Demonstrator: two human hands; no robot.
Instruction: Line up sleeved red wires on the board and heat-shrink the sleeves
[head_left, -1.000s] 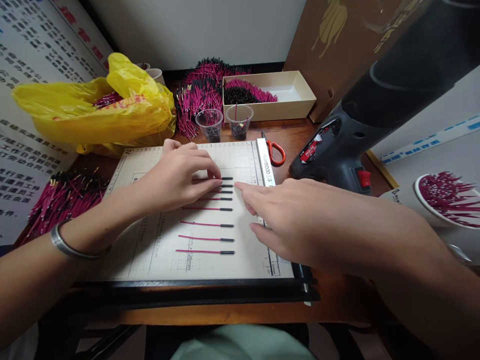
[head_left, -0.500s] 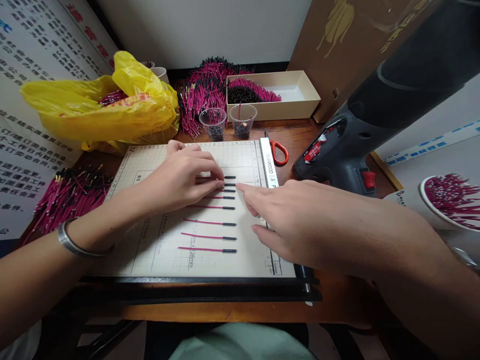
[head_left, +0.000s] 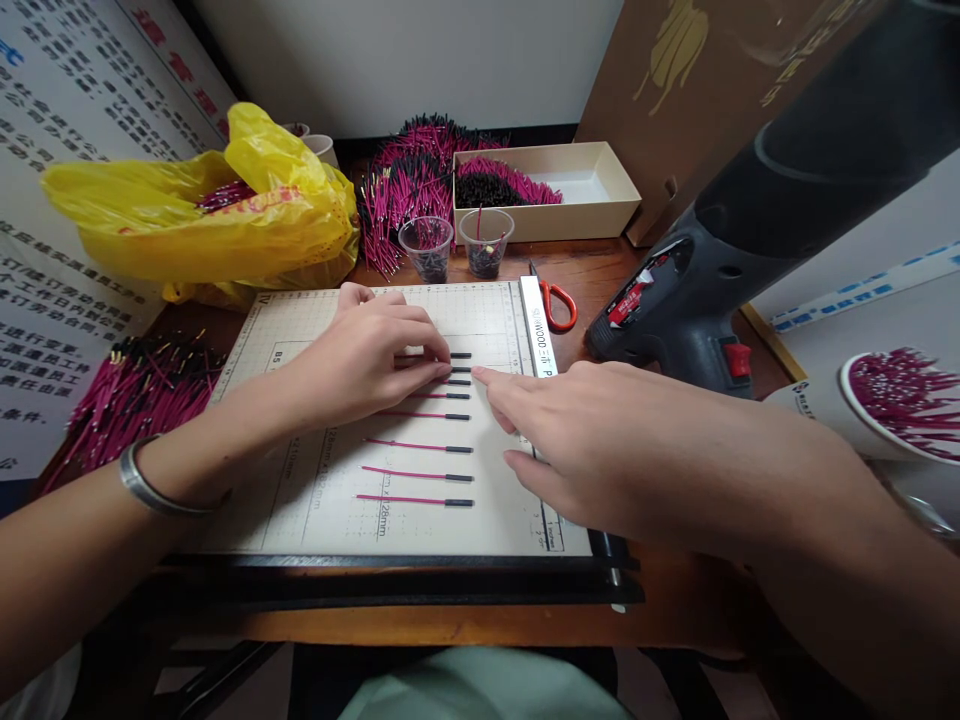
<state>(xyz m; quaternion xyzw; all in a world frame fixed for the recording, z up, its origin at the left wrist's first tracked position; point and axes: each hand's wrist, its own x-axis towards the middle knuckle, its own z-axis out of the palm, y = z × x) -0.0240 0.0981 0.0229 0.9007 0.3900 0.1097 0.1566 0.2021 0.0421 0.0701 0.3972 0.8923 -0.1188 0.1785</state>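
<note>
Several pink wires with black end sleeves lie roughly parallel across a white gridded paper trimmer board (head_left: 330,520). Toward the far side of the row, my left hand (head_left: 375,345) pinches one pink wire (head_left: 461,370) between thumb and fingers; its black end sticks out to the right. My right hand (head_left: 585,450) reaches in from the right with the index finger stretched out and the thumb apart. That index fingertip is at the black end of the pinched wire, and nothing shows in this hand. The nearest wire (head_left: 412,499) lies in full view.
Behind the board stand two clear cups (head_left: 426,250) and a cream box (head_left: 555,220) of wires, beside a wire pile (head_left: 409,170). A yellow bag (head_left: 277,230) sits left. Orange-handled scissors (head_left: 559,308), a heat gun (head_left: 697,290) and a wire-filled paper cup (head_left: 862,430) are right.
My left hand has shifted very slightly to the right along the wire row. The right hand and the laid-out wires look the same.
</note>
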